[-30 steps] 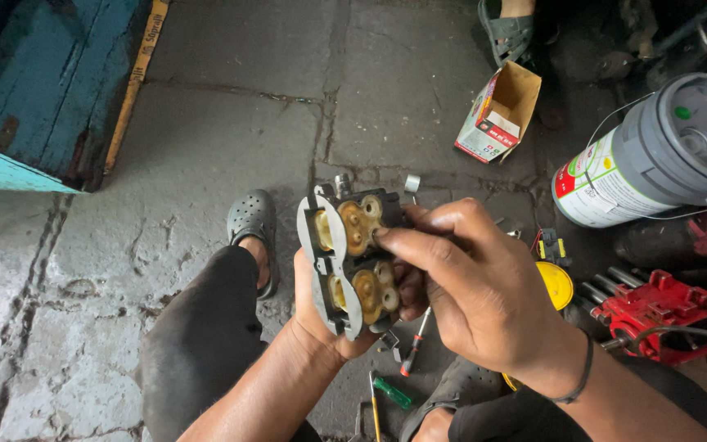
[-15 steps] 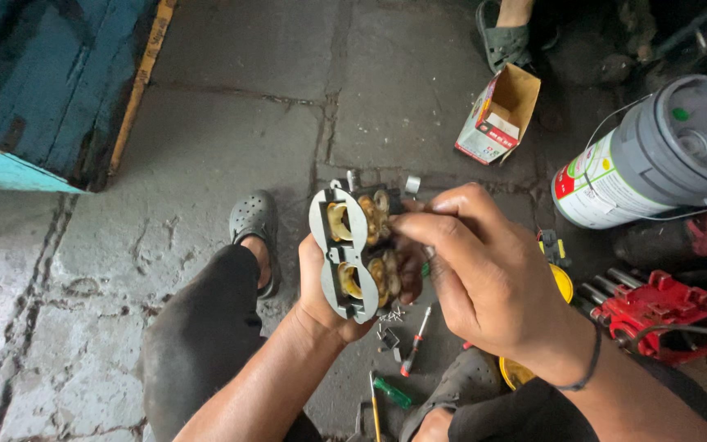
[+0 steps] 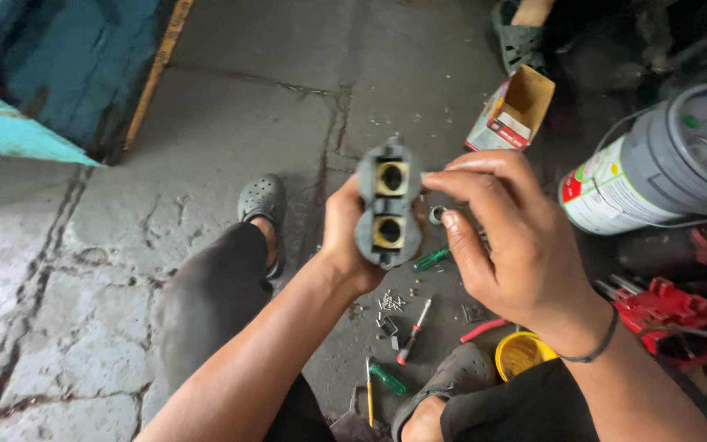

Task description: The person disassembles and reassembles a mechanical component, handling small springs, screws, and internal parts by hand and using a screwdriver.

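Left hand (image 3: 345,237) grips a grey two-lobed housing (image 3: 388,205) from behind, held upright, end face toward the camera. Two square brass-coloured inserts with dark round holes sit one above the other in that face. Right hand (image 3: 509,245) sits just beside the housing, fingertips (image 3: 435,178) touching its right edge; a small metal ring (image 3: 437,215), possibly a washer, shows between fingers and housing.

Cracked concrete floor (image 3: 231,106) below. Small screws (image 3: 390,303), a red-handled screwdriver (image 3: 412,331) and a green-handled screwdriver (image 3: 386,378) lie between the feet. Open cardboard box (image 3: 513,110) upper right; grey bucket (image 3: 664,164) on its side at right; yellow cup (image 3: 521,354) by the right knee; red tool (image 3: 664,307) far right.
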